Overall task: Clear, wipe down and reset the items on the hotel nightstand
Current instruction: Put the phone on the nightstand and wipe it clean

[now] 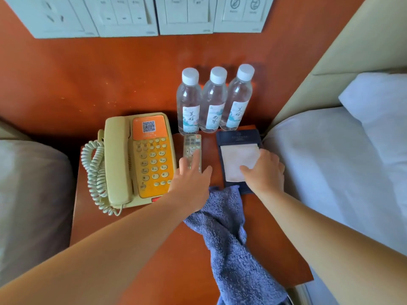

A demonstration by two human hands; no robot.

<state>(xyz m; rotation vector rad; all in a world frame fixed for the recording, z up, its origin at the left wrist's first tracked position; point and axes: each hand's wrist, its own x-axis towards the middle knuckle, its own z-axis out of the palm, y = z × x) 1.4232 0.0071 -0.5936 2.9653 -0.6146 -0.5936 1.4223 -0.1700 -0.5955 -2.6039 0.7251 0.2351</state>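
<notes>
Right hand (264,170) apparently pinches notepad (234,159).

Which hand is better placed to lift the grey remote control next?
Left: the left hand's fingers rest on the grey rectangular remote control, while the right hand rests on the white paper notepad in its dark blue holder.

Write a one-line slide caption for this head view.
Nightstand reset: left hand on the remote control, right hand on the notepad, beside a telephone, three water bottles and a blue towel.
</notes>
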